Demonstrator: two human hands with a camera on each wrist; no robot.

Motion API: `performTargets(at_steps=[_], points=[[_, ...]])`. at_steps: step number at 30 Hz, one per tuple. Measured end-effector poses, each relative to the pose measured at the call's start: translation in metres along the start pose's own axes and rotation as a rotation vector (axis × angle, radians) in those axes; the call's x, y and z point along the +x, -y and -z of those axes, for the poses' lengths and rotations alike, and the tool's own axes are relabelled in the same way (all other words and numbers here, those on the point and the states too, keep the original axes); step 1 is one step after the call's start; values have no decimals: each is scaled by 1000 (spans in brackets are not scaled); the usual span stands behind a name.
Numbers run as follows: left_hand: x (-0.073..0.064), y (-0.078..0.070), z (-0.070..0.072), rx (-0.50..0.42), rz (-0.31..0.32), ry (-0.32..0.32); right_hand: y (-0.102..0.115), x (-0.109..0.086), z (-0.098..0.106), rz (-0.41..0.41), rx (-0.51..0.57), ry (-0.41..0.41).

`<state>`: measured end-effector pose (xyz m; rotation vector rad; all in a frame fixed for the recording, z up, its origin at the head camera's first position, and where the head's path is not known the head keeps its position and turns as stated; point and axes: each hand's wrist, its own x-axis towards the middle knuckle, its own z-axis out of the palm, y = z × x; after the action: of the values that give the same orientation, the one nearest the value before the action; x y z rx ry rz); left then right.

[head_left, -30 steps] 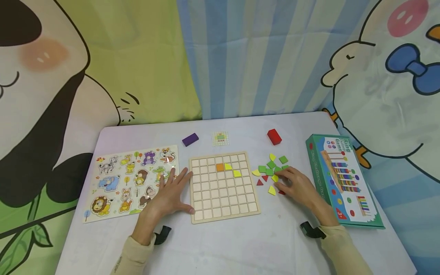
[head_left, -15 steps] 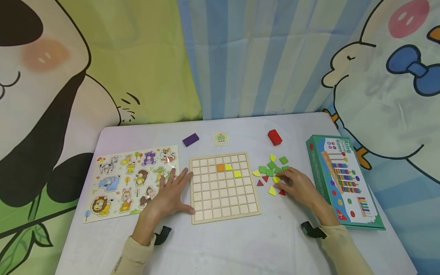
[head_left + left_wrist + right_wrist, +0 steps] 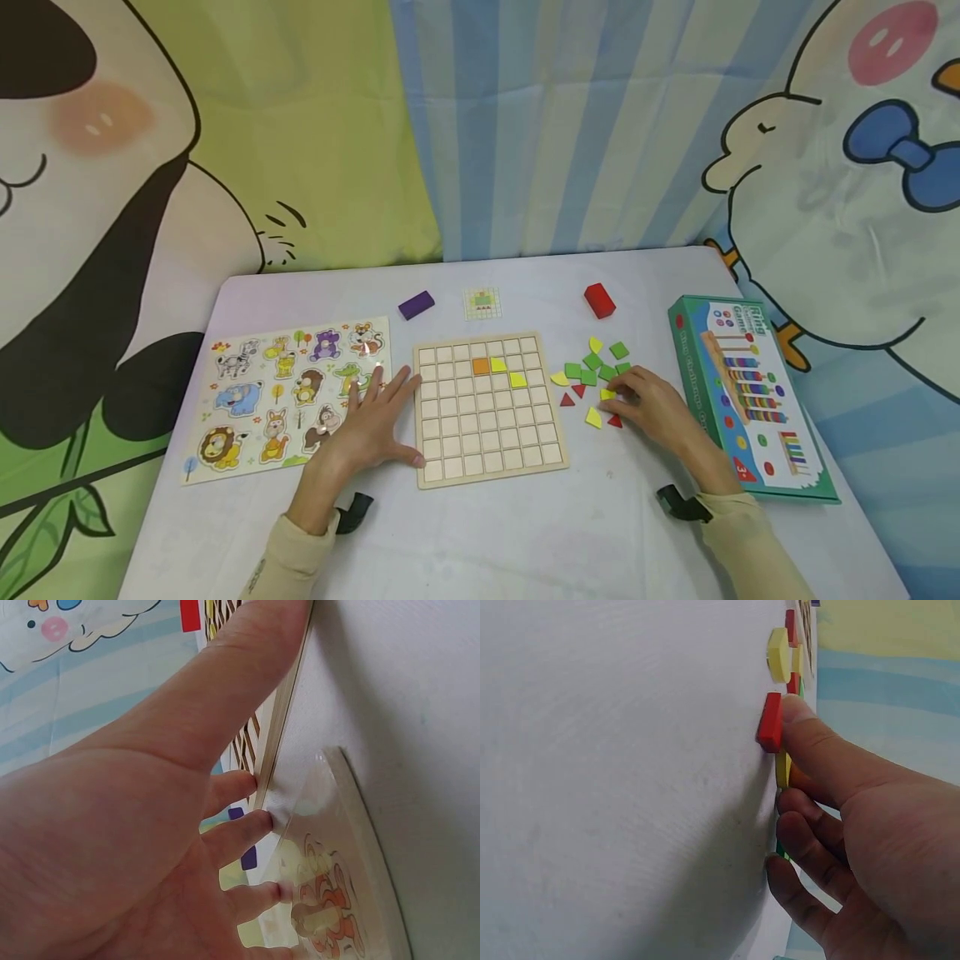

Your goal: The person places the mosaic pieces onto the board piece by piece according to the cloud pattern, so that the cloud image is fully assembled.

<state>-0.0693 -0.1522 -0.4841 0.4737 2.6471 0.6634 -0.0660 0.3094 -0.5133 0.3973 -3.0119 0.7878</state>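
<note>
two hands on the table from where i stand: left hand is spread wide, holding nothing, thumb and fingertip against the left edge of the grid board, looks like bracing so it won't slide. right hand is nearly closed, pinching a yellow piece beside loose green tiles right of the board, probably kept there for short reach.
</note>
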Motion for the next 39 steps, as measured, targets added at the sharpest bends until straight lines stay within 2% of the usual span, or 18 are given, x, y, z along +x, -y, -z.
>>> performTargets(at_steps=[6,11,18,22,27,33,39], points=[[0,0,-1,0,-2,0,-1,-2,0,21,5,-17],[1,1,1,12,3,4,-3,-3,1,70,25,-38],[1,0,2,9,5,5,2,-3,-2,89,-42,-53],[0,0,2,4,2,4,3,-1,-5,132,-99,-62],[-1,0,1,-11,3,8,2,3,-7,190,-133,-110],[-1,0,1,-10,1,4,9,13,-6,242,-64,-150],[0,1,0,-8,-1,6,29,33,-2,381,11,-191]])
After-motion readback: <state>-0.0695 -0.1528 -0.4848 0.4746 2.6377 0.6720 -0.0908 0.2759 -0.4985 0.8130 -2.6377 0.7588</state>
